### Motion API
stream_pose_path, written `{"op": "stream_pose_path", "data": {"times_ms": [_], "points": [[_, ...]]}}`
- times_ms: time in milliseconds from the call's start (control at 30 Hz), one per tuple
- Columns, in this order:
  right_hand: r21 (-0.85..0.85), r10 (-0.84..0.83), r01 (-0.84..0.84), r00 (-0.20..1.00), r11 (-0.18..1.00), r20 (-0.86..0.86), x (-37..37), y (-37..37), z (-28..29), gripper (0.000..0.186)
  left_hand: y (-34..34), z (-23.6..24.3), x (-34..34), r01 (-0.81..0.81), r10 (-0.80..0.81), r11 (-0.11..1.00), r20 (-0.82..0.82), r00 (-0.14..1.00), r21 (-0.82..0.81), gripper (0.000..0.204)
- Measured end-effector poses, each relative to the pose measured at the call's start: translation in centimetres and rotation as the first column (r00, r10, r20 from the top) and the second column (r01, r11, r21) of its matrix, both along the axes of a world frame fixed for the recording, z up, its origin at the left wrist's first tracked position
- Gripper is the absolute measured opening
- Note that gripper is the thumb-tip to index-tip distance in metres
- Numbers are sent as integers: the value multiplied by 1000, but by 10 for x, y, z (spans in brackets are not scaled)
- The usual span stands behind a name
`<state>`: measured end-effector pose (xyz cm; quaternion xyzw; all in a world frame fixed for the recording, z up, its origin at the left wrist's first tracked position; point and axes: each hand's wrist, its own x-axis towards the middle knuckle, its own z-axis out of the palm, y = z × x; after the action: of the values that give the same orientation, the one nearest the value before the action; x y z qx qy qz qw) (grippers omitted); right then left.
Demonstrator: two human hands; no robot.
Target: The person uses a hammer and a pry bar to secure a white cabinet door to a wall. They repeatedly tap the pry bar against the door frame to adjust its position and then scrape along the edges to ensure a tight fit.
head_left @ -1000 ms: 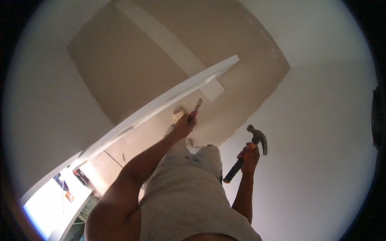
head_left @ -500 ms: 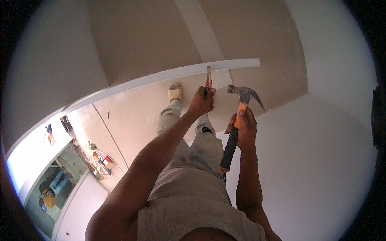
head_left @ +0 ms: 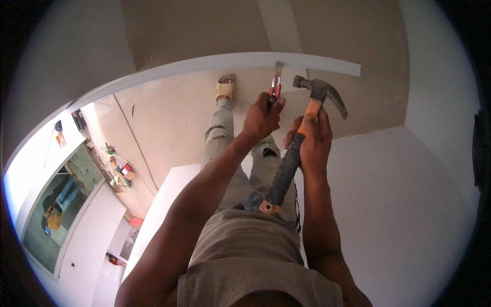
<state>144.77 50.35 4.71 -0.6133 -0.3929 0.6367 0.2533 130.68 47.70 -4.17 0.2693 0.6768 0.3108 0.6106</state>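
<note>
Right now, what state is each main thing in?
Left hand: closed around tool.
Red-handled tool: held, metal end exposed, pointing away from body.
Right hand: closed around hammer.
Hammer: held, head away from body.
Sandal: worn, toes showing.
Trousers: torn at knee.

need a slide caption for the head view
Left hand holding a slim red-handled tool, right hand gripping a claw hammer.

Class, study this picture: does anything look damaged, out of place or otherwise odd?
Yes. The pale trousers have a dark hole at the right knee, so they look torn. An open-toed sandal seems odd footwear for handling a hammer. Loose clutter also lies on the floor toward the left.
</note>
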Motion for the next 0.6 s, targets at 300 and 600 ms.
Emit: {"op": "stream_pose_path", "data": {"times_ms": [300,600], "points": [[162,20,-32,997,986,71,-23,14,-33,22,-14,-39,1,478,-62,745,-665,744,465,48],[-45,-129,126,990,991,-61,-31,27,-11,20,0,1,3,52,-32,995,-216,976,89,46]]}}
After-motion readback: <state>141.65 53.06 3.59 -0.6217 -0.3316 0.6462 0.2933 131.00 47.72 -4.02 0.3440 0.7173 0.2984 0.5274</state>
